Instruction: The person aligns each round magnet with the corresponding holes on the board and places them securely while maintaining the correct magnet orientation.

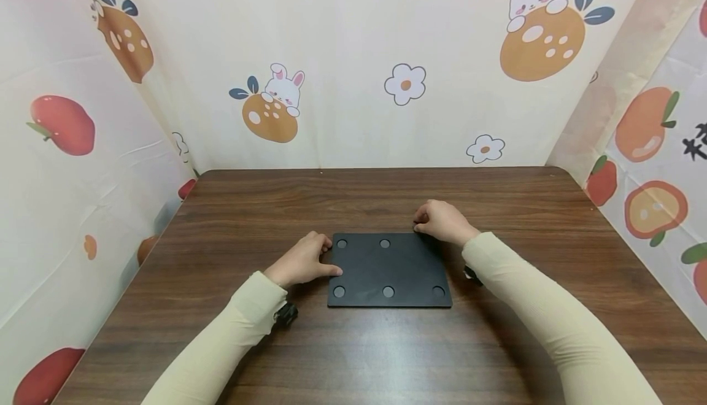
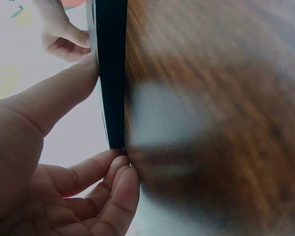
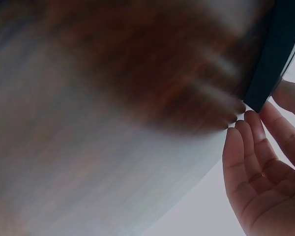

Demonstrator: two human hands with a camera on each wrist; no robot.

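A flat black rectangular board (image 1: pixel 389 268) lies on the wooden table, with several shallow round recesses along its near and far edges. My left hand (image 1: pixel 304 262) grips its left side, thumb over the upper face and fingertips by the far left corner. The left wrist view shows that thumb against the board's thick edge (image 2: pixel 111 73). At the far right, my right hand (image 1: pixel 444 221) pinches the board's edge and covers that corner. In the right wrist view, the fingertips of the right hand (image 3: pixel 265 172) meet the board's end (image 3: pixel 270 59), the thumb on its upper face.
The brown wood-grain table (image 1: pixel 265 202) extends around the board on all sides. A printed curtain (image 1: pixel 353 37) with rabbits and fruit hangs behind the far edge, and similar cloth hangs at both sides. Dark wrist devices (image 1: pixel 286 313) sit below the sleeves.
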